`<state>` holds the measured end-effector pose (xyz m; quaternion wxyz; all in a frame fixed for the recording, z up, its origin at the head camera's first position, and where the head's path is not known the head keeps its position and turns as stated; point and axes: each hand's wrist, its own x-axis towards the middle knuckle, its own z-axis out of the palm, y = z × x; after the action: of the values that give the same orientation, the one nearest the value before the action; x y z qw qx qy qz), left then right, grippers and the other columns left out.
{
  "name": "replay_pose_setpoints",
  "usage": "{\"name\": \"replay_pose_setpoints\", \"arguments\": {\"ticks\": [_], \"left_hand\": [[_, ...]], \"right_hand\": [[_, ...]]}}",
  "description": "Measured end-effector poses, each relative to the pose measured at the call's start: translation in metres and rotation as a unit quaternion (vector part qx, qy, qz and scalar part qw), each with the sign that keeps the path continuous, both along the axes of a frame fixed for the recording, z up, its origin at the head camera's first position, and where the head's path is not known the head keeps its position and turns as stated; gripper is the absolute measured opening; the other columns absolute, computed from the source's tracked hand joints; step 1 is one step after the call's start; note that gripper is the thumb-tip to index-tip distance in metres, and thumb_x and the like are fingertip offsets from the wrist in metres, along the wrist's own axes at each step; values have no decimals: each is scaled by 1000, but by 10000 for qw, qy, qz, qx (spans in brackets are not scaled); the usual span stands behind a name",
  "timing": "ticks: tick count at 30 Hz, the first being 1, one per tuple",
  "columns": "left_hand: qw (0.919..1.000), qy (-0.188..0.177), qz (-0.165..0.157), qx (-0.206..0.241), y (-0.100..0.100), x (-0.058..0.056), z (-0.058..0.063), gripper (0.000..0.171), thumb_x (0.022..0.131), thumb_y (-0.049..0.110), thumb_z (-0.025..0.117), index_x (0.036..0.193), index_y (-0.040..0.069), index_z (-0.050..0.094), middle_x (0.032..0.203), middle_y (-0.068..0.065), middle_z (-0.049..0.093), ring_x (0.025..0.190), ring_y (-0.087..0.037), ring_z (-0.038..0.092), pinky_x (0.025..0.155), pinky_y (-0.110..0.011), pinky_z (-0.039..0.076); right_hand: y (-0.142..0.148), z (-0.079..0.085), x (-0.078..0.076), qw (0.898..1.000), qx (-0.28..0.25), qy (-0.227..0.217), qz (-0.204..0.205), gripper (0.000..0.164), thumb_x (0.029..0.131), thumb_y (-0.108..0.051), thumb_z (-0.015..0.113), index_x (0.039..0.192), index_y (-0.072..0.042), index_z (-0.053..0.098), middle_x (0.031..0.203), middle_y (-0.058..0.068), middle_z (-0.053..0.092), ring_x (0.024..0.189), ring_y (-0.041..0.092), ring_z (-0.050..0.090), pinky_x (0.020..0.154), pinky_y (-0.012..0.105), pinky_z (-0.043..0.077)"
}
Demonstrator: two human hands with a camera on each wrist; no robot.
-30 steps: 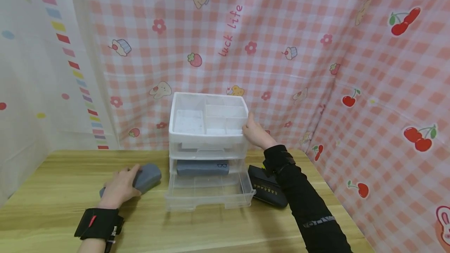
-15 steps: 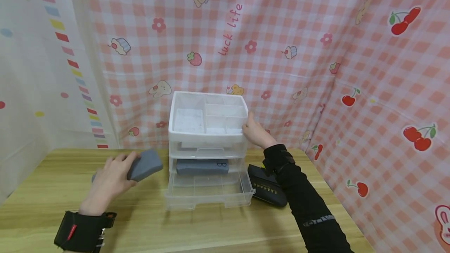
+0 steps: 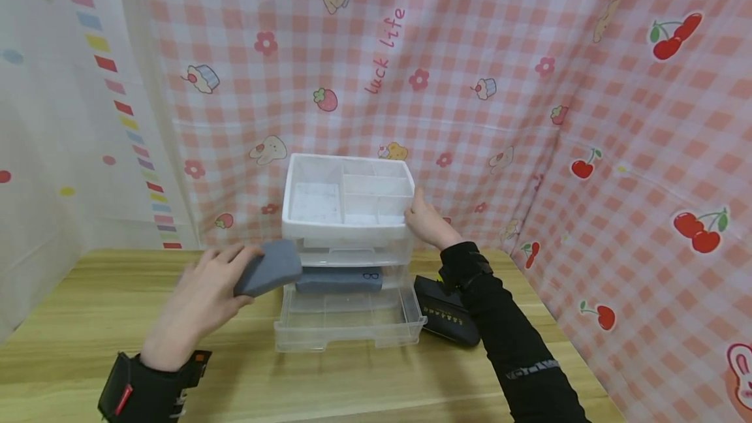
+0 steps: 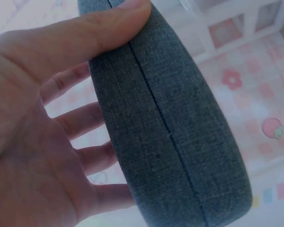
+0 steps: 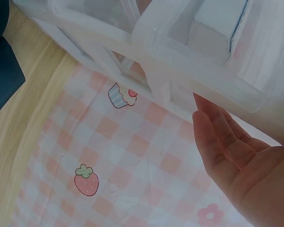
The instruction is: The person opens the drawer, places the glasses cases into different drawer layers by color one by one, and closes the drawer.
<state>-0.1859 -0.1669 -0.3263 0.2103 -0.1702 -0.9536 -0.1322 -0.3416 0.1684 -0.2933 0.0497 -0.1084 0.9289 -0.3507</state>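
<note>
My left hand (image 3: 202, 289) grips a blue-grey fabric glasses case (image 3: 270, 268), held raised in front of the left side of a plastic drawer organizer (image 3: 346, 232). In the left wrist view, the thumb lies across the case's (image 4: 165, 118) seam, with the other fingers behind it. A second blue-grey case (image 3: 335, 281), printed with a small glasses mark, lies inside the organizer behind its pulled-out clear drawer (image 3: 352, 331). My right hand (image 3: 431, 222) touches the organizer's upper right side. In the right wrist view, the fingers (image 5: 217, 142) reach just beneath the white rim (image 5: 203, 71).
A black case (image 3: 446, 315) with gold lettering lies on the wooden table (image 3: 235, 377) right of the drawer, partly under the right forearm. Checked pink fabric (image 3: 458, 123) hangs behind and to the right. The organizer's top is divided into several compartments (image 3: 378, 185).
My left hand has lifted the glasses case off the table at the left and brought it rightward to the organizer's side. The right hand and organizer have stayed in place.
</note>
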Motion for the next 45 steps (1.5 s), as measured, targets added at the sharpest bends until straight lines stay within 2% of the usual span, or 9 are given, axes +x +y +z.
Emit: {"name": "replay_pose_setpoints", "arguments": {"ticks": [11, 24, 32, 42, 45], "left_hand": [[9959, 747, -469, -212, 39, -5, -1, 63, 61, 13, 88, 116, 14, 59, 115, -10, 64, 105, -37, 58, 86, -58, 46], [9938, 699, -788, -343, 76, -14, -10, 62, 62, 17, 88, 117, 15, 58, 118, -8, 62, 106, -32, 56, 86, -53, 48], [9931, 556, -957, -377, 90, -21, -19, 62, 64, 22, 86, 118, 15, 58, 124, -13, 61, 109, -33, 55, 89, -53, 47], [9884, 708, -1274, -432, 102, -32, -36, 59, 62, 22, 88, 114, 15, 59, 111, -7, 63, 104, -31, 57, 90, -51, 45], [9882, 606, -1333, -444, 106, -35, -40, 58, 63, 23, 87, 113, 15, 59, 110, -7, 63, 102, -31, 57, 88, -50, 46]], "right_hand": [[1, -1, 0, 10000, 57, 11, -25, 54, 103, -24, 28, 147, -11, 1, 146, 24, 32, 121, 34, 47, 94, 48, 43], [2, 0, -1, 9998, 194, 53, -9, 54, 103, -24, 28, 146, -8, 1, 143, 25, 34, 116, 35, 50, 88, 45, 46], [2, 0, 0, 9998, 200, 63, -51, 51, 102, -23, 29, 145, -9, 4, 141, 26, 36, 115, 35, 51, 90, 46, 45], [3, 0, -1, 9999, 136, 98, 26, 52, 102, -23, 27, 146, -8, 3, 143, 26, 34, 118, 35, 50, 88, 45, 45], [2, 0, -1, 9999, 85, 97, 57, 55, 102, -22, 26, 148, -8, 0, 145, 26, 31, 122, 35, 48, 92, 46, 44]]}}
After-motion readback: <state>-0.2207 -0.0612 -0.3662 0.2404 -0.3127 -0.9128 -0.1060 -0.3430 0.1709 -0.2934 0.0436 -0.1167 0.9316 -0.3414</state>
